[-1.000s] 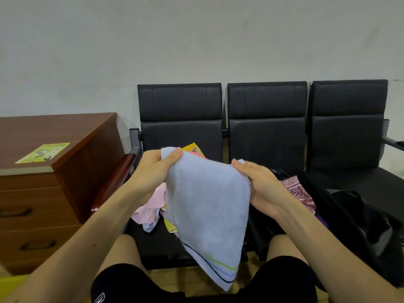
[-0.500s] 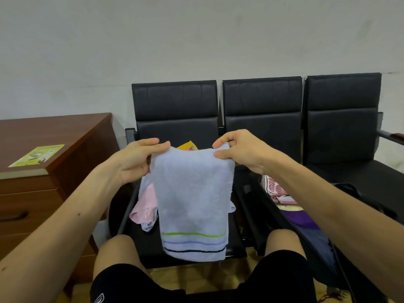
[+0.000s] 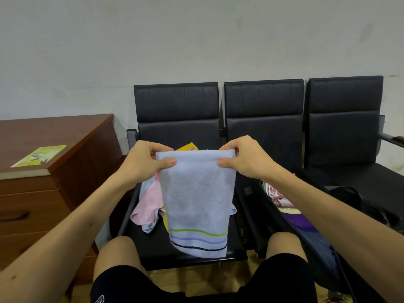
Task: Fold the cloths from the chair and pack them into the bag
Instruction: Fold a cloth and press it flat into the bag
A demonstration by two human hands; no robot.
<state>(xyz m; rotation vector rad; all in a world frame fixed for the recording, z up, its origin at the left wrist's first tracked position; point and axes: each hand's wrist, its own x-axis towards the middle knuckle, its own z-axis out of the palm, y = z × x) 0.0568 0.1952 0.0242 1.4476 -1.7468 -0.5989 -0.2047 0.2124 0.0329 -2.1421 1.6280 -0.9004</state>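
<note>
A light blue towel (image 3: pixel 196 200) with green, lilac and dark stripes near its bottom edge hangs folded in front of me. My left hand (image 3: pixel 146 162) pinches its top left corner and my right hand (image 3: pixel 242 160) pinches the top right corner. Behind it, a pile of cloths (image 3: pixel 148 204), pink, pale blue and yellow, lies on the seat of the left black chair (image 3: pixel 177 106). An open black bag (image 3: pixel 314 241) sits on the middle seat at my right, with patterned red and purple cloths (image 3: pixel 282 197) inside.
A brown wooden drawer cabinet (image 3: pixel 43 193) with a green leaflet (image 3: pixel 40 155) on top stands at the left. Two more black chairs (image 3: pixel 343 119) continue the row to the right against a white wall. My knees in black shorts are below.
The towel went from hanging by a slanted corner to hanging straight and squared. Both hands rose and now hold the top edge level, with the striped edge at the bottom.
</note>
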